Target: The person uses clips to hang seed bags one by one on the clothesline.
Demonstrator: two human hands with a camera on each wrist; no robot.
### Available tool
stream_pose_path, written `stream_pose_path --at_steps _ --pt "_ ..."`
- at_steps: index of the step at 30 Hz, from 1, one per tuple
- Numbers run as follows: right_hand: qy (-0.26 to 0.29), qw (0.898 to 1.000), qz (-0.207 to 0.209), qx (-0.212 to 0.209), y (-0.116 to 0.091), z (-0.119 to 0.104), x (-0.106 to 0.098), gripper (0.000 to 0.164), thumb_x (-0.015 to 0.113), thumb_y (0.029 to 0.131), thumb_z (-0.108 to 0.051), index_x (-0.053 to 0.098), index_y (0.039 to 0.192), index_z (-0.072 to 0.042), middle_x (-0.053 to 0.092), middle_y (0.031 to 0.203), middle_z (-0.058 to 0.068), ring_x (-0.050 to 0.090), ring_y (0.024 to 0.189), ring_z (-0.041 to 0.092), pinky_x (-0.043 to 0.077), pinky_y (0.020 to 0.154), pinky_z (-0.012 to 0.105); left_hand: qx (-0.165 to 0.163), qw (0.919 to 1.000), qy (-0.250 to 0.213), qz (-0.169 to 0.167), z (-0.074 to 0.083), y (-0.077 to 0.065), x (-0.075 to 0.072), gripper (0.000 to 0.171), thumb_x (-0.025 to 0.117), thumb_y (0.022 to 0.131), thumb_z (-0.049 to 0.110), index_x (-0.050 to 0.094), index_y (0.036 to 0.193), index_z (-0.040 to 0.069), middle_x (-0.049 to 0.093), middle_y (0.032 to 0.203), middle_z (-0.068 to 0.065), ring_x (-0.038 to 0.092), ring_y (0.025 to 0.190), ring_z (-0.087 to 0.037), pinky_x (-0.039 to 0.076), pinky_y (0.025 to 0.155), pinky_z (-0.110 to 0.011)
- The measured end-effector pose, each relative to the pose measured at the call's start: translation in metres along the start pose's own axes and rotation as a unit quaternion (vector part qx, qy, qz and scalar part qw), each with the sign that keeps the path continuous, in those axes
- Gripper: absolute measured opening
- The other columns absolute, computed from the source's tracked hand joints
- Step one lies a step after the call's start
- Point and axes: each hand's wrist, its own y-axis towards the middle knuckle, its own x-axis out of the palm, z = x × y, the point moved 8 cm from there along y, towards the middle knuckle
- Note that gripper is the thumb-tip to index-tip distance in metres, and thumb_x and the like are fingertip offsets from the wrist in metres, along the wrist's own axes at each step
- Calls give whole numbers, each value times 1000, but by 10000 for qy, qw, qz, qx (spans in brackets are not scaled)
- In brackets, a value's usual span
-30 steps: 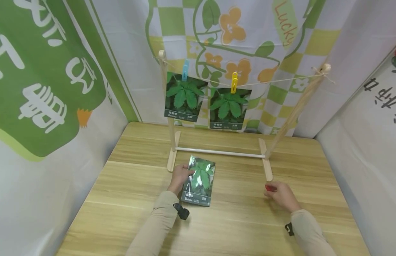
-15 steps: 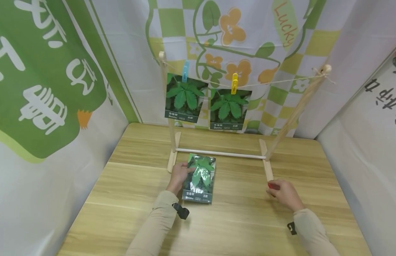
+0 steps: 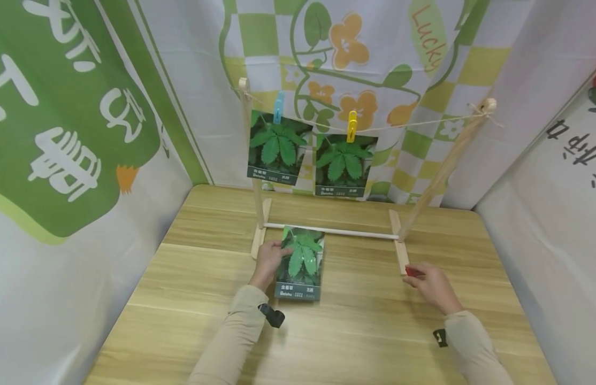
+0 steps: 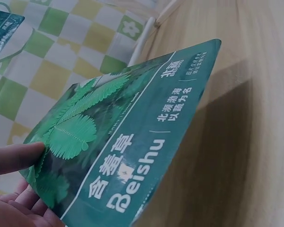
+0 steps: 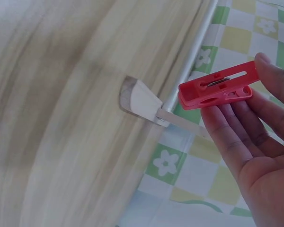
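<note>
My left hand [image 3: 270, 262] pinches a green seed packet [image 3: 302, 267] by its left edge, thumb on the front and fingers behind. In the left wrist view the packet [image 4: 118, 127] is tilted, its shadow falling on the table beside it. My right hand [image 3: 433, 286] holds a red clothespin [image 5: 217, 85] between thumb and fingers, near the right foot of the wooden stand. Two matching packets hang from the string: the left packet [image 3: 279, 149] under a blue clothespin [image 3: 279, 108], the right packet [image 3: 343, 166] under a yellow clothespin [image 3: 352, 126].
The stand has a left post [image 3: 259, 200], a leaning right post [image 3: 444, 171] and a white crossbar [image 3: 336, 232] low between them. A string [image 3: 413, 124] spans the tops of the posts. Patterned curtains [image 3: 259, 32] surround the wooden table [image 3: 356, 331] at the back and sides.
The packet in my left hand has tilted up and shifted slightly toward the stand. My right hand has moved a little right and forward with the red clothespin.
</note>
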Motion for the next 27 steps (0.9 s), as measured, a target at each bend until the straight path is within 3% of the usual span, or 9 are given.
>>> stream_pose_path --at_steps 7,16,27 --pt "-91 9993 310 -174 5 -4 -13 34 71 87 -7 65 115 10 69 100 20 69 93 38 57 79 46 113 9999 -18 5 8 2 0 37 67 88 15 59 118 -4 57 129 -21 52 121 -36 41 105 -52" --pt "100 9992 382 -98 8 -11 -25 34 68 90 -8 63 118 10 67 109 27 68 97 40 58 79 41 176 9997 -147 -94 17 -3 0 40 66 90 18 57 122 -4 55 134 -20 50 126 -37 38 108 -53" --pt "315 9952 806 -446 15 -28 -45 29 70 87 0 65 112 13 66 104 28 67 96 40 58 75 23 438 9986 -306 -19 40 -6 -3 33 68 88 14 59 114 -5 61 120 -20 55 116 -34 42 105 -50"
